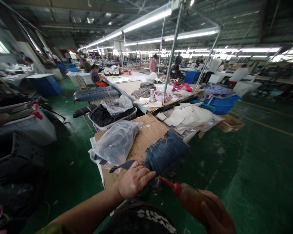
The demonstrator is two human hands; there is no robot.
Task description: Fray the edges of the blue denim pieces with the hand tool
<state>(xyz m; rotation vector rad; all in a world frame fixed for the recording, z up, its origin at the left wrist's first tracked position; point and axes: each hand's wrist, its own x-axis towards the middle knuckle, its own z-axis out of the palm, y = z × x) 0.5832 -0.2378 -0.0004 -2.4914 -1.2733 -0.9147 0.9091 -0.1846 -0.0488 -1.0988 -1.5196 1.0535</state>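
My left hand [136, 180] is closed on a dark blue strip [124, 166], at the near edge of a cardboard-topped table. Its fingertips point right, towards the bottle's tip. In my right hand [216, 211] is a brownish squeeze bottle [192, 198] with a red nozzle [169, 183]. The bottle lies tilted, its narrow tip just right of my left fingertips, close to the end of the blue piece. Whether the tip touches it I cannot tell. Beyond my hands, overlapping dark blue pieces [167, 151] lie in a row along the table's right side.
A clear plastic bag [117, 139] covers the left of the cardboard tabletop [146, 130]. Behind it stands a basket [112, 122] of black cloth. White sheets [185, 115] are spread at the right. A metal post [173, 48] rises behind; several people sit or stand farther off.
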